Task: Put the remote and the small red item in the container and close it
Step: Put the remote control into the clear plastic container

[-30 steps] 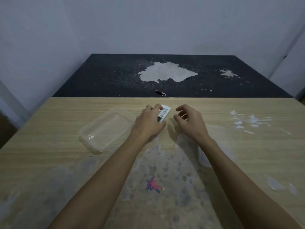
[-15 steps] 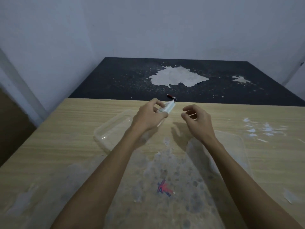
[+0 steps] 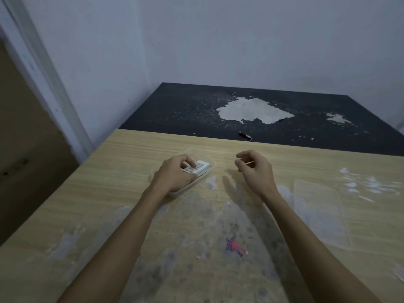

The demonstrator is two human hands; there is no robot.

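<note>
My left hand (image 3: 175, 174) grips a small white remote (image 3: 197, 167) with rows of buttons and holds it inside the clear plastic container (image 3: 188, 189) on the wooden table. Most of the container is hidden under that hand. My right hand (image 3: 254, 169) hovers to the right of the container, fingers loosely curled, holding nothing. The small red item (image 3: 244, 135), a short cylinder with a metal ring, lies on the black surface just beyond the table's far edge. The clear lid (image 3: 319, 212) lies flat on the table at my right.
The wooden table (image 3: 135, 162) has worn grey patches and a red-blue scribble (image 3: 234, 246) near me. Behind it lies a black surface (image 3: 185, 110) with peeled white spots. A wall stands behind, and the table's left edge drops off to a dark floor.
My left hand carried the remote left and down into the container. The right hand stayed open near the middle. The view swung left, so the lid now shows at the right.
</note>
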